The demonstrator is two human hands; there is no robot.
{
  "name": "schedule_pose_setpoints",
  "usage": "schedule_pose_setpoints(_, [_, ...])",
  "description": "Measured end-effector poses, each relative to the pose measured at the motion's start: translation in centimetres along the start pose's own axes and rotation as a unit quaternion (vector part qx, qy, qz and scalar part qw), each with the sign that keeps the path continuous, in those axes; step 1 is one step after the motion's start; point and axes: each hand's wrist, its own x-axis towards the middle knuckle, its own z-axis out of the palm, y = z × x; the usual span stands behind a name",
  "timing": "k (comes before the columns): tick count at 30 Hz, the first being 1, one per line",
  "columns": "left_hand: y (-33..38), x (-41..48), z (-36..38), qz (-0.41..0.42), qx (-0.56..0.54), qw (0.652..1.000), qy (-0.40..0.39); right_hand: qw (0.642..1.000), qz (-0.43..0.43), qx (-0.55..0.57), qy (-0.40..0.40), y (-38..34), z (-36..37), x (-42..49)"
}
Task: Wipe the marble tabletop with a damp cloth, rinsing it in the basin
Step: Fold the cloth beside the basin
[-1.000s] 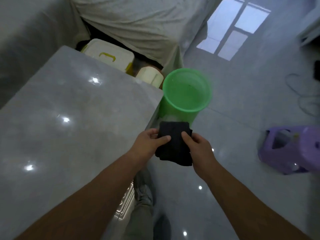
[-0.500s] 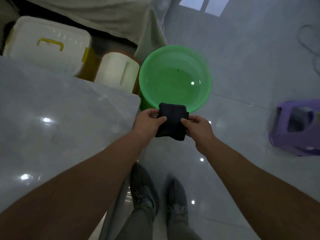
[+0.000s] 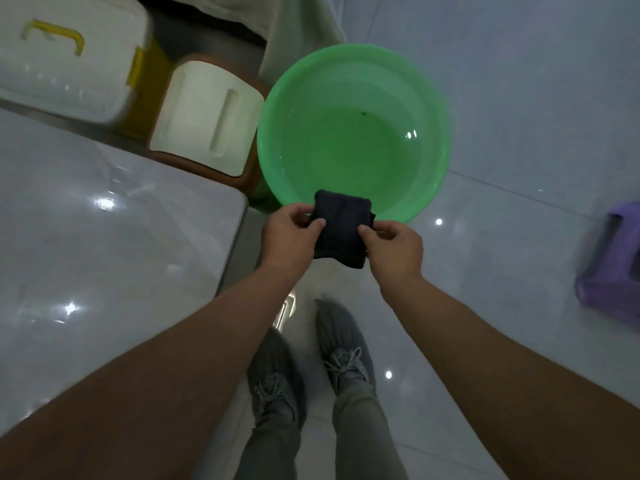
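cloth (image 3: 341,230) is held in the air between both hands, just over the near rim of the basin (image 3: 298,109), off the table (image 3: 104,254) corner. it is folded into a thick dark pad.

left hand (image 3: 287,240): the cloth's left edge is pinched, thumb on top, fingers curled under. right hand (image 3: 394,251): the right edge is pinched the same way.

handling, judged: soft, limp, light; heavier and drippy once soaked. the fold would likely be lost if only one edge were kept. it is best taken at opposite edges, as now, or bunched in one fist for dunking. wetness cannot be told.

basin: green plastic, set on the floor (image 3: 519,98) just beside the table corner. shallow clear water (image 3: 360,147) is seen in the bottom, with a small dark speck near the far side. nothing else is seen in it.

a white box (image 3: 69,64) with a yellow handle is noted past the table, lid shut, contents hidden.
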Motion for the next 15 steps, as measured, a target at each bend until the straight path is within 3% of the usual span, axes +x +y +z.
schedule_pose_setpoints(6, [-0.3, -0.1, 0.4, 0.006, 0.028, 0.999, 0.037, 0.998, -0.028, -0.058, 0.002, 0.0, -0.5, 0.3])
schedule_pose_setpoints(15, [-0.3, 0.1, 0.1, -0.049, -0.008, 0.997, 0.054, 0.996, -0.031, -0.081, -0.007, -0.6, -1.7, 0.6])
